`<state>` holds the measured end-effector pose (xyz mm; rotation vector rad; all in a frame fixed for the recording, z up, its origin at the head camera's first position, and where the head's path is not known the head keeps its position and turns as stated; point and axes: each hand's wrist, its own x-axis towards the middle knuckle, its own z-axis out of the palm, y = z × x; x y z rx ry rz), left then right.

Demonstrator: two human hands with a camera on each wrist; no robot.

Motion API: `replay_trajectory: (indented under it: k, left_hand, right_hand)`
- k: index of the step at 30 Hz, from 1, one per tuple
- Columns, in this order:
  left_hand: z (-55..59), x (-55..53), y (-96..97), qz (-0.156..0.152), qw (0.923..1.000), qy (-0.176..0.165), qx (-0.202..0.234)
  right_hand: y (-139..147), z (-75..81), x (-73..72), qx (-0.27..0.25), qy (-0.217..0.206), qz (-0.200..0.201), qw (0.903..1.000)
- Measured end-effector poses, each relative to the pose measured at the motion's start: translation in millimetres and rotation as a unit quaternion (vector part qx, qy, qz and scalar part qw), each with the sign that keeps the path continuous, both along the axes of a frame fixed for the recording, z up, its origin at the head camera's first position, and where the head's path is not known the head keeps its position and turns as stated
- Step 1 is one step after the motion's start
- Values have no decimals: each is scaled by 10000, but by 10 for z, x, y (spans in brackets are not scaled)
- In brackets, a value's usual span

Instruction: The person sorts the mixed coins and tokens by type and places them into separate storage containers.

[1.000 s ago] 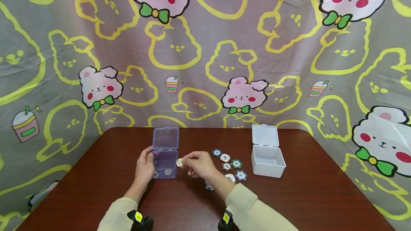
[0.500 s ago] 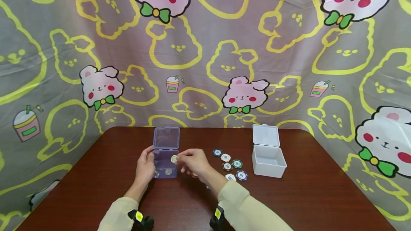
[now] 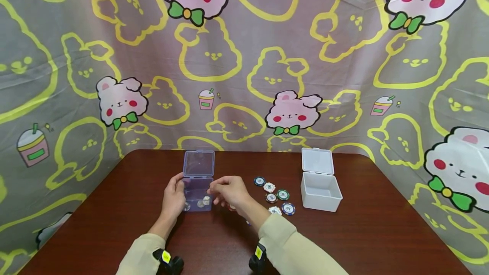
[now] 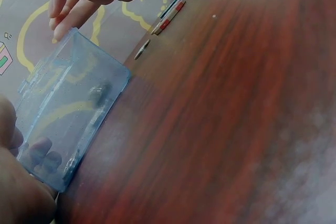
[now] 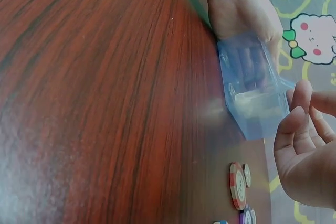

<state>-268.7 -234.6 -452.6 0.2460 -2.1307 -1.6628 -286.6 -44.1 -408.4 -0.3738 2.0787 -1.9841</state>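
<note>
While left grip [image 3: 175, 197] holds box [image 3: 197, 185], coins [image 3: 206, 200] inside

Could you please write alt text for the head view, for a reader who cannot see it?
A left hand holds an open see-through box with coins inside; the right hand is at its right edge. Poker chips and an open white box are further right on the table.
</note>
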Motion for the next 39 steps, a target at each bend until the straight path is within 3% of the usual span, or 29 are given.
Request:
replay_trajectory:
  k: [12,31,35,39]
  left_hand:
    - [17,23,13,54,10000,31,-28]
    - [18,23,-3,-51,10000,-45,36]
    - [22,30,-4,-57,10000,-31,15]
    - [24,29,-4,-86,9999,-60,-8]
  right_hand:
    - [234,-106,-95,-79,161,-8,9998]
    - [556,-292,-387,655,525,-217,9962]
    - [585,-298,-420,1019,763,-225,9916]
    - [613,-295,-452,1717,1351,-362,9752]
